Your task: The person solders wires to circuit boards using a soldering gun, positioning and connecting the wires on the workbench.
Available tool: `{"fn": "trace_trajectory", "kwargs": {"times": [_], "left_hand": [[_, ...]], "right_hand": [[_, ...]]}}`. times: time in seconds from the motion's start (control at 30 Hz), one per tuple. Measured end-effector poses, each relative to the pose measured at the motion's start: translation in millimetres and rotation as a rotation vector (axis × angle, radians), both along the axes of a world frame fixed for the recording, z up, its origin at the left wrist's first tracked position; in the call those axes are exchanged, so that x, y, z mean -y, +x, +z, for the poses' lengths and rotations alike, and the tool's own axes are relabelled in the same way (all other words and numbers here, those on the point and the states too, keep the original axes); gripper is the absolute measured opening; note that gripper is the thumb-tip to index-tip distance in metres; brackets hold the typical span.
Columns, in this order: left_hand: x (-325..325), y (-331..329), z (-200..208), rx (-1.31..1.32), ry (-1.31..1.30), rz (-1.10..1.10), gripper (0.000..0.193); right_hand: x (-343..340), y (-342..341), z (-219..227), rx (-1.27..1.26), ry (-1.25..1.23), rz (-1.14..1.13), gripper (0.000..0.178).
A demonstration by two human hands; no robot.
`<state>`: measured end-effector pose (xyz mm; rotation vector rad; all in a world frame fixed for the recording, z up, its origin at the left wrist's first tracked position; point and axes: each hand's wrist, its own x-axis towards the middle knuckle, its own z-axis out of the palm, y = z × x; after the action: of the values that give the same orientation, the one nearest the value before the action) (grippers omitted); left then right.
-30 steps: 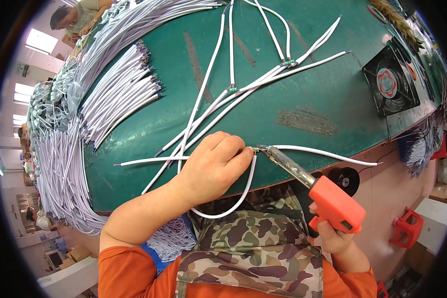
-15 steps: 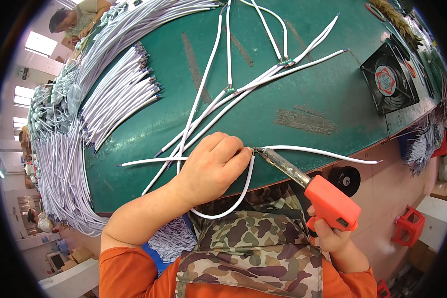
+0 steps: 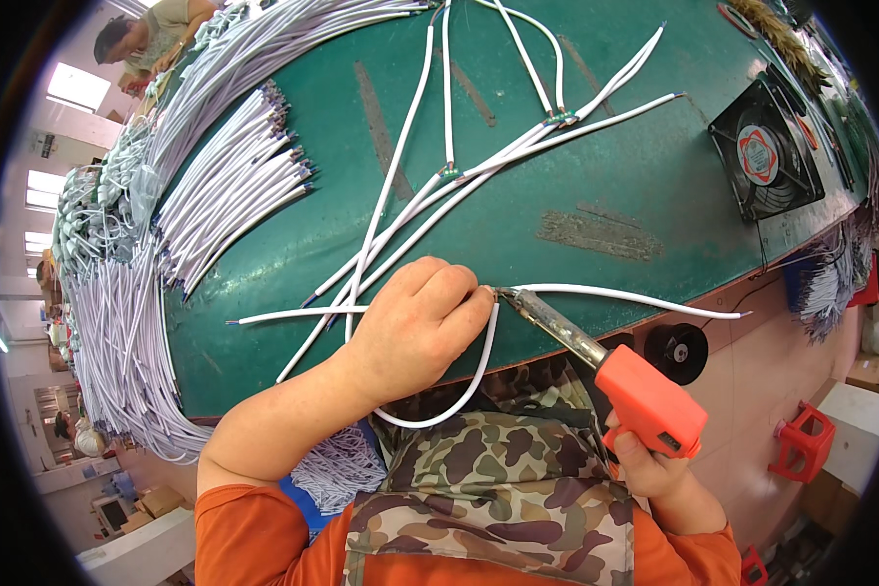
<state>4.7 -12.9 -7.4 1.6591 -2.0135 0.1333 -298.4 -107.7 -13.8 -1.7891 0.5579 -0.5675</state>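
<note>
Head view, frame centre: left hand [image 3: 415, 327] pinching white wire [image 3: 615, 296] at near edge of green table [image 3: 606, 166]. Right hand [image 3: 654, 467], lower right, gripping orange soldering gun [image 3: 645, 396], tip touching wire end beside left fingertips [image 3: 474, 298].

Soldering gun [image 3: 645, 400]: glossy orange plastic body, dull metal barrel; white wires [image 3: 615, 295] at two o'clock from it, smooth plastic-sheathed; green table [image 3: 606, 146] matt, scuffed; fan [image 3: 760, 156] black plastic; camouflage apron [image 3: 498, 488] cloth.
</note>
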Motion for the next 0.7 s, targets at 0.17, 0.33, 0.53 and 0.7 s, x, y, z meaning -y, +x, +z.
{"fn": "trace_trajectory", "kwargs": {"times": [0.17,0.33,0.53,0.7], "left_hand": [[0.0,-0.2,-0.1,0.001,-0.002,-0.001,0.027],[-0.1,-0.6,0.2,0.008,0.002,0.003,0.027],[-0.6,-0.9,1.1,0.022,0.015,0.007,0.026],[0.0,-0.8,0.5,0.03,0.01,-0.001,0.027]], "right_hand": [[-0.5,-4.0,-1.3,-0.039,0.035,0.022,0.036],[2.1,-3.3,-1.1,-0.024,0.004,0.057,0.041],[2.1,-0.8,3.8,0.028,-0.017,0.032,0.034],[2.5,-3.1,4.5,0.041,0.022,-0.025,0.024]]}}
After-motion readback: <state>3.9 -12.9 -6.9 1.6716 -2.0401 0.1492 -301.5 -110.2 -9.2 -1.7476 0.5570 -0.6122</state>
